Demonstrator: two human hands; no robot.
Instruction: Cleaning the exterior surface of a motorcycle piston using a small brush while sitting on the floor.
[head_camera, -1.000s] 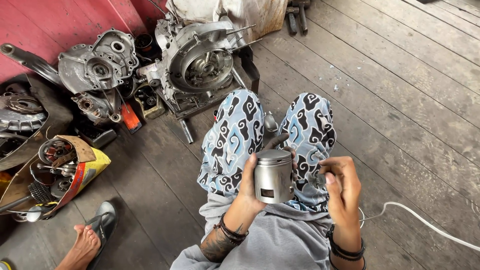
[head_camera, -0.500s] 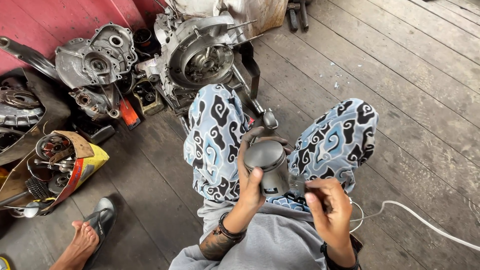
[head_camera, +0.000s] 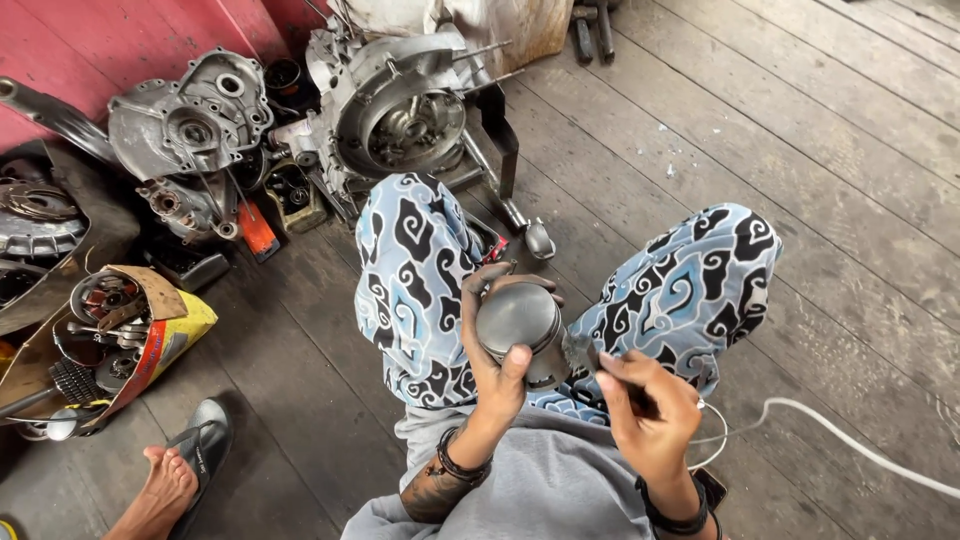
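Left hand (head_camera: 497, 372) wraps the piston (head_camera: 520, 322), crown tilted up for access; right hand (head_camera: 645, 412) pinches a thin tool (head_camera: 580, 352) against its side. Engine case (head_camera: 400, 110) sits far.

Probably repair workshop: engine cases (head_camera: 400, 110), plank floor (head_camera: 800, 150).

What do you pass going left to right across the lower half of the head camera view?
Yellow bag of metal parts → sandalled foot → left hand gripping a grey metal piston → right hand → white cable.
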